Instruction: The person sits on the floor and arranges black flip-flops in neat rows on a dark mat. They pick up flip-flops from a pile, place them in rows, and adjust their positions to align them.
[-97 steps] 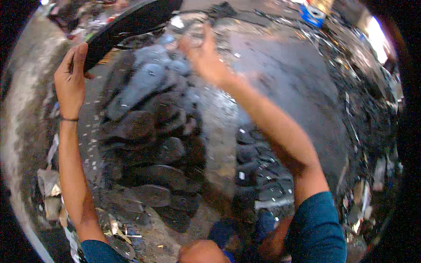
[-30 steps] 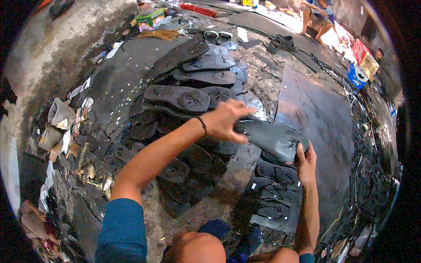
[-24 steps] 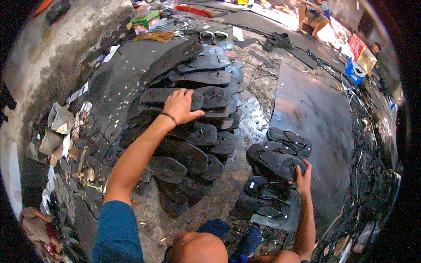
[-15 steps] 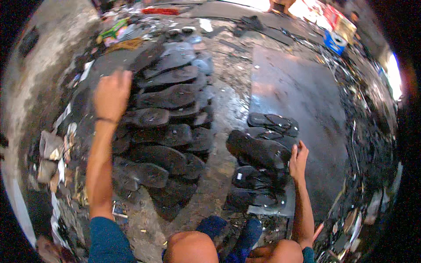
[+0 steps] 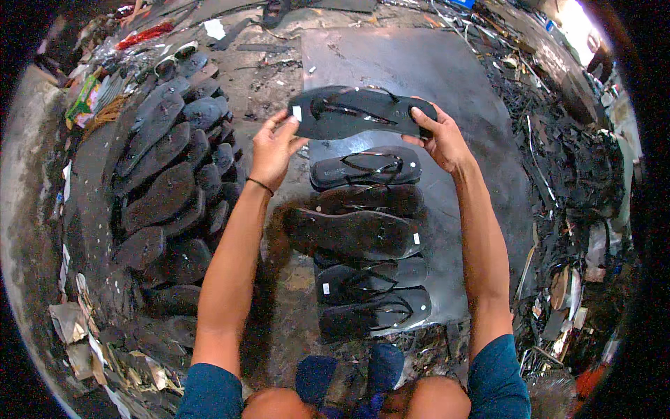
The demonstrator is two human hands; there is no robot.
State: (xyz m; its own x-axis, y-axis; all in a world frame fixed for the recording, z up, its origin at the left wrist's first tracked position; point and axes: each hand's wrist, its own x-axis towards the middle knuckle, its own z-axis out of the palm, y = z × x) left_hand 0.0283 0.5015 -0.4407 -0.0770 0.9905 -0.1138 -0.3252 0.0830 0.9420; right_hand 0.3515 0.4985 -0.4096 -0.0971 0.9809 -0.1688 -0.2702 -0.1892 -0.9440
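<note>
- two knees at the bottom edge, dark blue footwear just beyond, close to the sheet's near edge.
- row of dark sandals stacked up the left part of the dark sheet; one sole pokes left past the others.
- open room: bare sheet between row and right forearm, more of it beyond the hands; also a strip of concrete floor between row and pile.
- pile of dark soles left of that strip, overlapping, left forearm passing just beside it.
- left hand: fingers and thumb closed on the left end of the black flip-flop.
- right hand: gripping its right end, thumb on top.
- flip-flop is held up lengthwise between both hands, strap side showing, over the sheet beyond the row.
- labels: white sticker on its left end, more white stickers on the row; small pale print on the insoles, too small to read.
- right side: scrap heap along the sheet's edge.
- far: sheet's far edge, white scrap, red bundle, green printed box.
</note>
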